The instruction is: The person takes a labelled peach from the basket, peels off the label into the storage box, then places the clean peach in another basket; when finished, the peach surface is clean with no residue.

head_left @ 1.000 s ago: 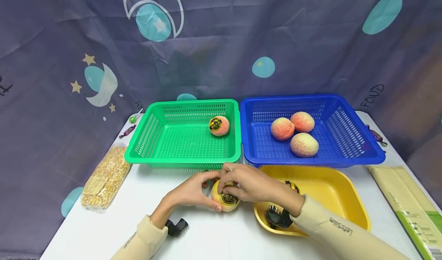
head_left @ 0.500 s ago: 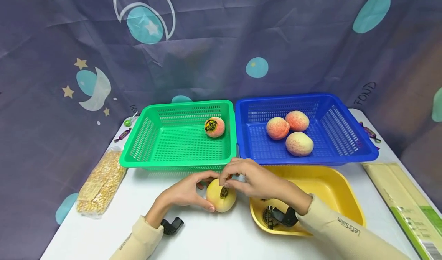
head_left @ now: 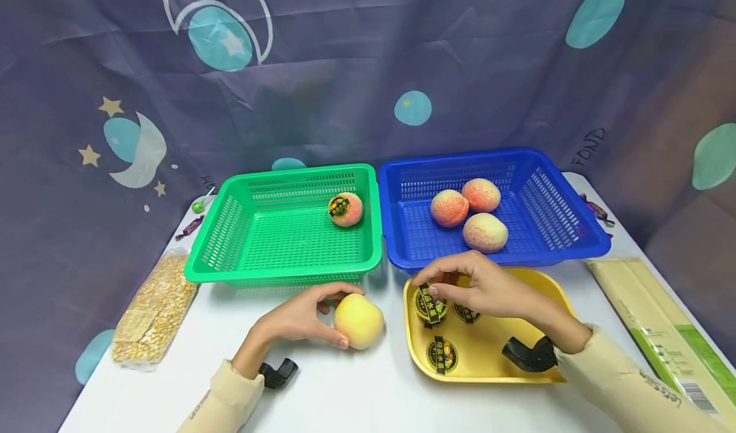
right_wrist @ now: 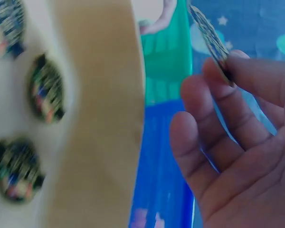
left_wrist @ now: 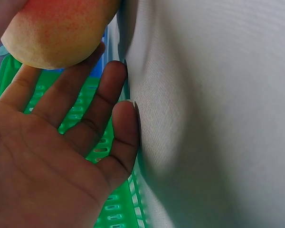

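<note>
My left hand (head_left: 296, 318) holds a yellow peach (head_left: 359, 321) close over the white table, thumb on the near side and fingers behind it. Its underside shows a red blush in the left wrist view. Over the left end of a yellow tray (head_left: 494, 372), my right hand (head_left: 489, 286) pinches a round black-and-gold sticker (right_wrist: 211, 40) between thumb and fingertips. Similar stickers (head_left: 443, 355) lie on the tray floor below. No sticker shows on the peach's visible side.
Behind stands a green basket (head_left: 282, 273) with one stickered peach (head_left: 345, 209). Beside it a blue basket (head_left: 397, 241) bears three peaches (head_left: 485, 233). A bag of corn kernels (head_left: 152, 311) lies left, a flat beige-green packet (head_left: 650, 318) right. Wrapped candies (head_left: 190, 227) lie near the edges.
My right hand has peeled the sticker off the peach and carried it right, over the yellow tray. My left hand keeps its hold on the peach. The head view has shifted slightly.
</note>
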Motion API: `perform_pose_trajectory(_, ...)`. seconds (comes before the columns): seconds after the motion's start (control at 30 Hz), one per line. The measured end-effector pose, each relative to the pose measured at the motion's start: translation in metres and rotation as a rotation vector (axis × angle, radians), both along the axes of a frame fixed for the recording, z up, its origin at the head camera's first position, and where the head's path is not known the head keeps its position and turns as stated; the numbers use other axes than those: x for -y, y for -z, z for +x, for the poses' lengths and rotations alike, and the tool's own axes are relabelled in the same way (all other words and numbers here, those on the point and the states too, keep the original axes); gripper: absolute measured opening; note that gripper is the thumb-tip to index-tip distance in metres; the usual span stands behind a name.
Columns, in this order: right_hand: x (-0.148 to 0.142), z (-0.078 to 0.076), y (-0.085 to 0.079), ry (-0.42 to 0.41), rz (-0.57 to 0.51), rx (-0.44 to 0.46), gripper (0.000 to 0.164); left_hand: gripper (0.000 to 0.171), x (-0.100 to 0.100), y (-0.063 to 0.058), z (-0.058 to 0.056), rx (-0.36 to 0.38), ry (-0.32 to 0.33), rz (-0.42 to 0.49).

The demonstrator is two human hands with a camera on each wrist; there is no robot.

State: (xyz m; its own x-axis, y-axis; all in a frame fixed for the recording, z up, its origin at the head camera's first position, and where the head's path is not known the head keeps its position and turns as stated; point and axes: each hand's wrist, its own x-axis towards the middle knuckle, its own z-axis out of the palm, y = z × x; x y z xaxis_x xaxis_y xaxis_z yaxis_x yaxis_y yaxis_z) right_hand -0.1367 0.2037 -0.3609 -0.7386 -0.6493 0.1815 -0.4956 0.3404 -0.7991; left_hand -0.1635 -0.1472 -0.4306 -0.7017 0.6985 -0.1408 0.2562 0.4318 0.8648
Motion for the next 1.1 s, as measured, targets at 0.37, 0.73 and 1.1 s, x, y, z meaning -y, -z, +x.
perform_pose_trajectory(0.37,-0.051,0.012,0.006,-0.115,0.230,0.210,0.026,0.079,0.002,-0.001,-0.002,0.000,0.010,0.000)
perform_pose_trajectory(0.73,-0.064,0.017,0.019,-0.180,0.289,0.450,0.031,0.081,0.002,-0.002,-0.001,0.022,0.008,0.007)
perform_pose_trajectory(1.1,-0.064,0.028,0.011,-0.096,0.405,0.368,0.045,0.081,0.001,-0.002,-0.002,0.020,0.011,0.007)
